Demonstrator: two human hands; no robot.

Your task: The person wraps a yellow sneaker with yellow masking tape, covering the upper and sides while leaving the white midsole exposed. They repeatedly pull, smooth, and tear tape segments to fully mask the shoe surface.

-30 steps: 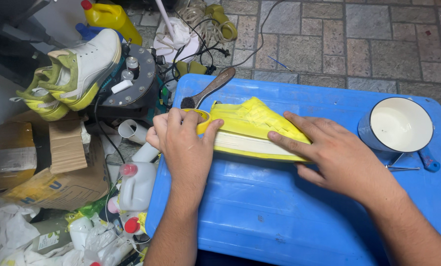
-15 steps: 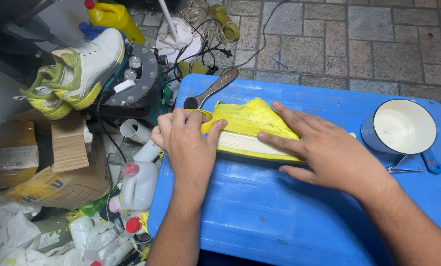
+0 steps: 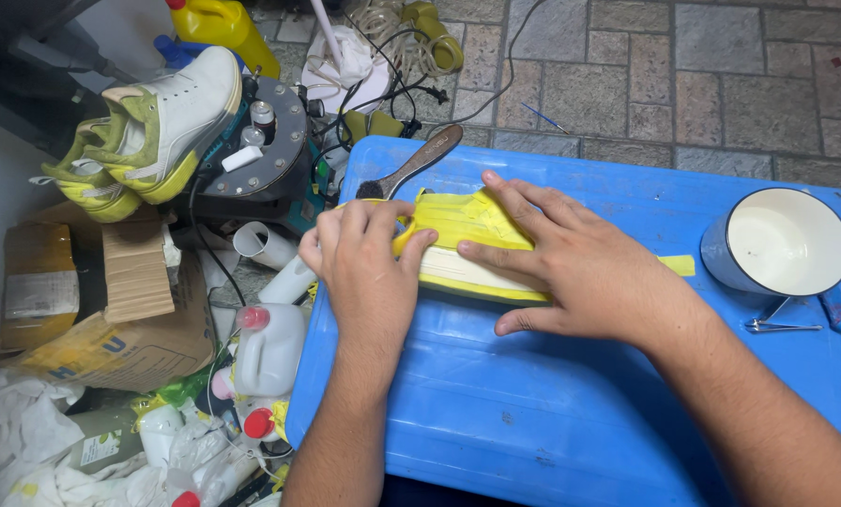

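Item: shoe wrapped in yellow tape (image 3: 467,225), lying on its side on the blue surface (image 3: 552,413), near the far left corner.

Left hand (image 3: 369,272): laid over the left end of the shoe, fingers (image 3: 345,225) curled narrowly over the edge, thumb pressed on the yellow wrapping. It holds the shoe down.

Right hand (image 3: 580,268): flat on the right part of the shoe, fingers (image 3: 514,202) spread wide, tips pointing left toward the other hand. Against the frame a second ago, this hand has slid further left across the shoe, so more of the yellow is covered and the two hands sit closer together. The left hand has kept its place.

A loose strip of yellow tape (image 3: 679,266) shows just beyond the right wrist.

Beyond the left fingertips: brush with wooden handle (image 3: 416,164), touching the surface's far edge.

Well to the right of the right hand: white enamel mug with blue rim (image 3: 782,244), and a metal clip (image 3: 772,324) just in front of it.

Off the surface, left of the left hand: white and green sneaker (image 3: 158,127) on a round machine (image 3: 270,155), cardboard box (image 3: 111,310), white plastic bottles with red caps (image 3: 261,352), yellow jug (image 3: 219,23).
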